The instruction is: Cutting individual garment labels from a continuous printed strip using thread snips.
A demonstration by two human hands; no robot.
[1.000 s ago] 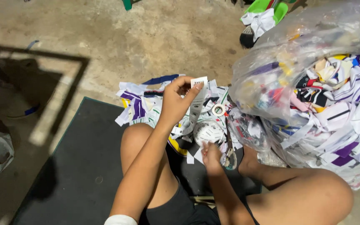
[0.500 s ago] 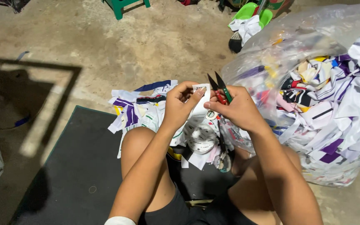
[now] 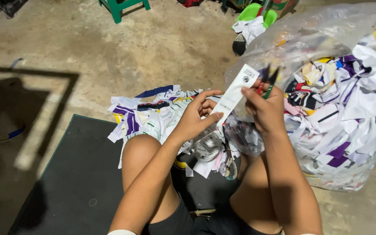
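Note:
My left hand pinches the lower end of a long white paper strip and holds it up at a slant. My right hand grips small dark scissors with green handles, blades pointing up beside the strip's upper part. Both hands are raised above a heap of cut paper scraps, white, purple and yellow, lying in front of my knees.
A big clear plastic bag stuffed with paper scraps stands at my right. I sit on a dark mat on a concrete floor. A green stool and a green dustpan with cloth lie farther off.
My right hand came up from the scrap heap with the scissors and met the left hand. Both hands now hold the strip higher and further right.

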